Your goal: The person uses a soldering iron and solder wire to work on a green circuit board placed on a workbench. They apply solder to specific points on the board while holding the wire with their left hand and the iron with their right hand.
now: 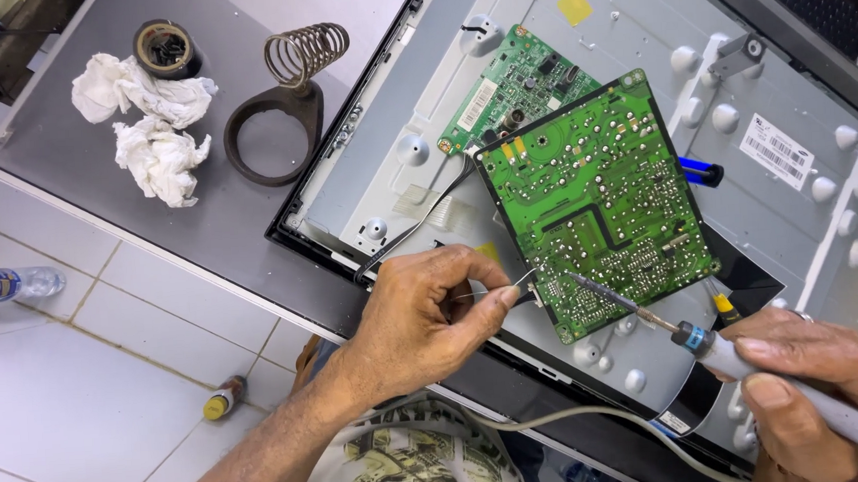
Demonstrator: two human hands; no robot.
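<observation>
A large green circuit board (595, 201) lies solder-side up on the grey metal back of a flat screen panel (804, 208). My left hand (424, 316) pinches a thin solder wire (521, 283) whose end meets the board's near left corner. My right hand (816, 396) grips a grey-handled soldering iron (652, 317); its dark tip touches the same corner of the board. A smaller green board (514, 82) sits fixed to the panel just behind the large one.
On the dark table to the left are crumpled white tissues (149, 124), a coiled soldering-iron stand (291, 91) and a small round tin (166, 49). A blue-handled tool (701, 172) lies beside the board. A plastic bottle (10, 284) and a small bottle (223, 398) rest on the tiled floor.
</observation>
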